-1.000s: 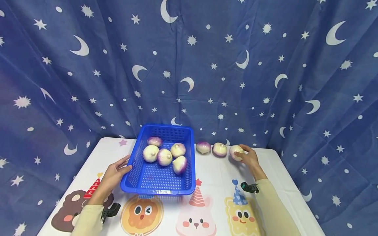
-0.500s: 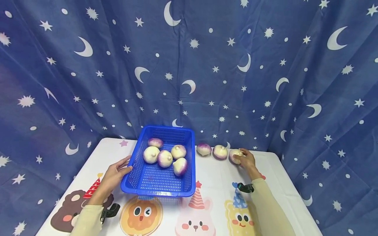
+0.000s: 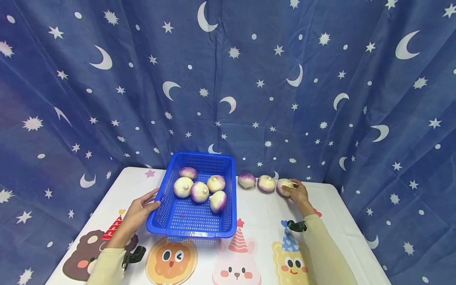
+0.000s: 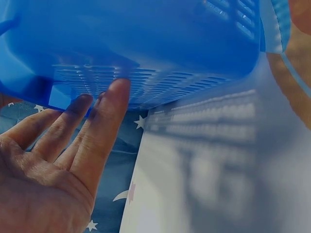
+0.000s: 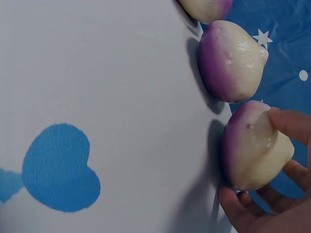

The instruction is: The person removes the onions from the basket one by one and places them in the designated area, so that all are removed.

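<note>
At the right end of a row on the table, my right hand [image 3: 298, 194] holds a purple-and-white turnip [image 3: 284, 187]. Its thumb and fingers curl round the turnip [image 5: 255, 150] in the right wrist view. Two more turnips line up to its left, the middle turnip [image 3: 266, 184] and the far turnip [image 3: 247, 180]. My left hand [image 3: 139, 211] is at the left side of a blue perforated basket [image 3: 192, 232]. In the left wrist view its fingers [image 4: 104, 126] are extended, fingertips right at the basket wall [image 4: 160, 43]. Several turnips [image 3: 199, 192] lie inside the basket, mostly toward its back.
A white tablecloth [image 3: 256, 221] with cartoon figures covers the table. Behind the basket and the row hangs a dark blue curtain [image 3: 235, 126] with moons and stars, close to the table's back edge. A black wrist camera [image 3: 297, 226] is strapped to the right wrist.
My right hand has shifted slightly left with the turnip, bringing it closer to the middle one. The left hand stays by the basket. The head view has tilted a little.
</note>
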Demonstrator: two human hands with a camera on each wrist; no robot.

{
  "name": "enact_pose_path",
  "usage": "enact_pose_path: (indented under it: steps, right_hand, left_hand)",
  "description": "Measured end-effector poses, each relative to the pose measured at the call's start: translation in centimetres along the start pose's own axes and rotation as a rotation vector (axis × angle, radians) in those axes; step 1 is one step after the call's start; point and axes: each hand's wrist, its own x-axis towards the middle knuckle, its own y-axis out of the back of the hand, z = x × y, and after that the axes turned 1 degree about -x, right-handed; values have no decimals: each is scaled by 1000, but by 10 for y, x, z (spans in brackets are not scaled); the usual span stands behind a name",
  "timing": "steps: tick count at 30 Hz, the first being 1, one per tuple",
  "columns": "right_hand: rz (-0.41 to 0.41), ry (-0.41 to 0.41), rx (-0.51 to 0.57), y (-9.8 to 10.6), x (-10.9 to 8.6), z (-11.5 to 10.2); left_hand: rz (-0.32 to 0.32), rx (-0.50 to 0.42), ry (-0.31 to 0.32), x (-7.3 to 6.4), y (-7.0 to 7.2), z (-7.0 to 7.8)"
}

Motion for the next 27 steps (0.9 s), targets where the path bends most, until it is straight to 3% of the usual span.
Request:
enact_pose_path:
  steps: [12, 27]
  right_hand:
    - [-30, 18, -44, 16, -12, -5]
    - [-23, 129, 61, 41, -48, -27]
  left_hand:
    - [-2, 16, -16, 0, -1, 2]
    - [3, 4, 0, 1, 0, -1]
